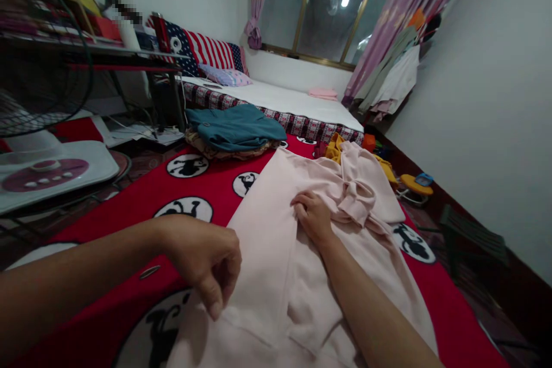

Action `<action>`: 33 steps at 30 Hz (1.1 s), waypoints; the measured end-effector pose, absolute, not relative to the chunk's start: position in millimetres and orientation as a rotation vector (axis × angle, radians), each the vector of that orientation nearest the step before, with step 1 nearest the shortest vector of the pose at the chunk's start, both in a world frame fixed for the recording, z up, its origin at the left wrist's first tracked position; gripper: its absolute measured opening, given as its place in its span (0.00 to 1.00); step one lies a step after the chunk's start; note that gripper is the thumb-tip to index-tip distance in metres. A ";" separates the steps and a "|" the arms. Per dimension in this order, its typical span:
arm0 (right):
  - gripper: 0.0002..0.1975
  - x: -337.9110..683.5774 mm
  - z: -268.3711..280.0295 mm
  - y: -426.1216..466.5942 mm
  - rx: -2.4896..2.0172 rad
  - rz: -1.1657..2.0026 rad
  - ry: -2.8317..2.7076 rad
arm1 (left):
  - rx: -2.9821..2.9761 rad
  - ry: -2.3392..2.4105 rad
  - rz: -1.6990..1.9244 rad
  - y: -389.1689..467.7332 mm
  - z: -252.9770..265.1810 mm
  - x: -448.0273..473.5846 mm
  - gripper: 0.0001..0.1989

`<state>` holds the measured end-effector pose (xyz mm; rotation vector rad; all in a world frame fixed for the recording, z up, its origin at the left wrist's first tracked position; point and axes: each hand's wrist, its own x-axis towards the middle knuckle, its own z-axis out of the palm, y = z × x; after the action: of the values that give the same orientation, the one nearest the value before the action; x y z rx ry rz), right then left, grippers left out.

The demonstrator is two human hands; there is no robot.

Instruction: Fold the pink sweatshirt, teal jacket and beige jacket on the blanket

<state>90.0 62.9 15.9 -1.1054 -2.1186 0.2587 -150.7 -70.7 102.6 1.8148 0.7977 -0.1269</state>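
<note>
A pale pink garment [263, 241] lies spread over the red bedspread, with a knotted tie or bow [360, 198] of the same cloth at its right. Over the garment's left edge, my left hand [207, 256] is closed, fingers curled and thumb tip against the cloth. Farther up, my right hand [314, 217] grips the fabric along a long fold or front edge, its fingers bent into it. The lower end of the garment runs out of the frame at the bottom.
A pile of folded clothes with teal trousers [237, 126] sits beyond the garment. Mustard cloth [334, 146] lies behind it. At left are a fan [43, 57] and a white tray-like surface [99, 164]; at right, a yellow stool [414, 185] and a dark folding stool [474, 236].
</note>
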 end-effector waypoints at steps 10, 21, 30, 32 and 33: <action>0.12 95.4 5.1 70.4 -1.013 0.221 -1.854 | 2.407 1.648 0.628 54.8 23.4 -120.9 0.24; 0.18 81.8 34.8 172.5 -1.336 -0.135 -1.973 | 2.188 2.081 0.913 70.0 -5.1 -124.8 0.20; 0.14 51.2 39.1 228.3 -1.751 -0.294 -2.130 | 1.822 2.256 1.053 77.8 5.0 -134.2 0.17; 0.13 46.5 39.8 234.4 -1.729 -0.279 -2.155 | 1.709 2.198 1.105 78.8 6.9 -136.1 0.12; 0.14 43.9 40.5 237.6 -1.710 -0.276 -2.154 | 1.641 2.167 1.149 79.4 7.6 -137.0 0.10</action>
<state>43.9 237.6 40.5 -1.7099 -2.1538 -0.2764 -137.0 79.4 7.6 1.6411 2.1672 1.1486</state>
